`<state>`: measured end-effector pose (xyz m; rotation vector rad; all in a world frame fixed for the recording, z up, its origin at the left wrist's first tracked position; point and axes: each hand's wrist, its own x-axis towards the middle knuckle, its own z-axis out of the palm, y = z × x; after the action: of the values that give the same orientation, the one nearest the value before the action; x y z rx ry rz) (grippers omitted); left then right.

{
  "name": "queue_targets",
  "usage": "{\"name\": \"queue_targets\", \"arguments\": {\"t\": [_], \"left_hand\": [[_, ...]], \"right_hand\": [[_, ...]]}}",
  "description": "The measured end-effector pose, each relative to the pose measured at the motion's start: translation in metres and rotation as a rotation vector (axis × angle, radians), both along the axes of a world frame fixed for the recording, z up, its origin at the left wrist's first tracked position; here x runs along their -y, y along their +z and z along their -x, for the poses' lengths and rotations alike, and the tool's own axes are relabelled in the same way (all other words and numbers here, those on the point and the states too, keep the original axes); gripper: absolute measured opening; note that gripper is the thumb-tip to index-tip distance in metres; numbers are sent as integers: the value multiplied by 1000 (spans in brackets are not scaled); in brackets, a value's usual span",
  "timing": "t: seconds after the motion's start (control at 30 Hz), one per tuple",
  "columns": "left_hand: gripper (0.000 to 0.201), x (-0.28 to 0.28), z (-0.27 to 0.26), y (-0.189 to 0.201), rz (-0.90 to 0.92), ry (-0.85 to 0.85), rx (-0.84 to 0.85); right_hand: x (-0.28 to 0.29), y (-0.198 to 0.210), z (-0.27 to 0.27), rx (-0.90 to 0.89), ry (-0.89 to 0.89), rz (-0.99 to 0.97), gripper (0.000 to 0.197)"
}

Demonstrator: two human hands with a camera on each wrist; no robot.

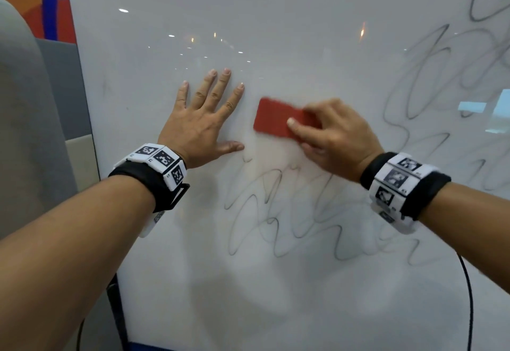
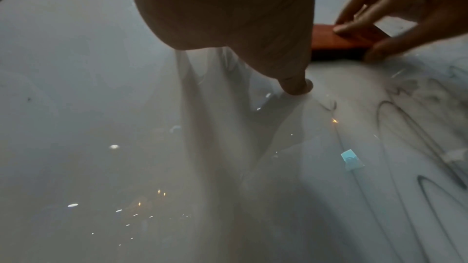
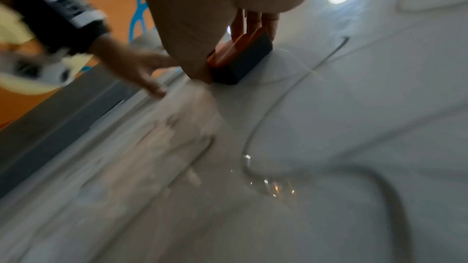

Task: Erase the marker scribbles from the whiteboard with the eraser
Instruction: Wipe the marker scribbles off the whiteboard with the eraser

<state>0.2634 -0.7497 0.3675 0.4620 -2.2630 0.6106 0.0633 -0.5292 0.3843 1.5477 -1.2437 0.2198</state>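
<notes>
A white whiteboard (image 1: 276, 33) fills the head view. Black marker scribbles (image 1: 289, 221) loop across its lower middle, and more scribbles (image 1: 441, 80) run down the right side. My right hand (image 1: 331, 135) grips a red eraser (image 1: 276, 118) by its right end and holds it flat against the board, just above the lower scribbles. In the right wrist view the eraser (image 3: 243, 57) shows a red back and a dark felt face on the board. My left hand (image 1: 201, 118) lies flat on the board with fingers spread, just left of the eraser (image 2: 339, 45).
The board's left edge (image 1: 91, 129) borders a grey panel (image 1: 63, 88) and an orange, red and blue wall (image 1: 41, 5). A black cable (image 1: 469, 295) hangs at the lower right. Ceiling lights reflect in the board's glossy upper part.
</notes>
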Motion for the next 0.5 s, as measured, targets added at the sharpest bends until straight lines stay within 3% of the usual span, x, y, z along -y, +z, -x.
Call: {"name": "queue_targets", "arguments": {"t": [0.07, 0.17, 0.3, 0.4, 0.5], "left_hand": [[105, 3, -2, -5, 10, -6, 10], [112, 7, -4, -15, 22, -7, 22], [126, 8, -8, -21, 10, 26, 53], [128, 7, -9, -22, 6, 29, 61], [127, 6, -11, -23, 7, 18, 55]], "right_hand": [[0, 11, 1, 61, -36, 86, 40], [7, -10, -6, 131, -28, 150, 43], [16, -60, -18, 14, 8, -72, 37], [15, -50, -19, -16, 22, -120, 32], [14, -27, -14, 21, -1, -23, 38]]}}
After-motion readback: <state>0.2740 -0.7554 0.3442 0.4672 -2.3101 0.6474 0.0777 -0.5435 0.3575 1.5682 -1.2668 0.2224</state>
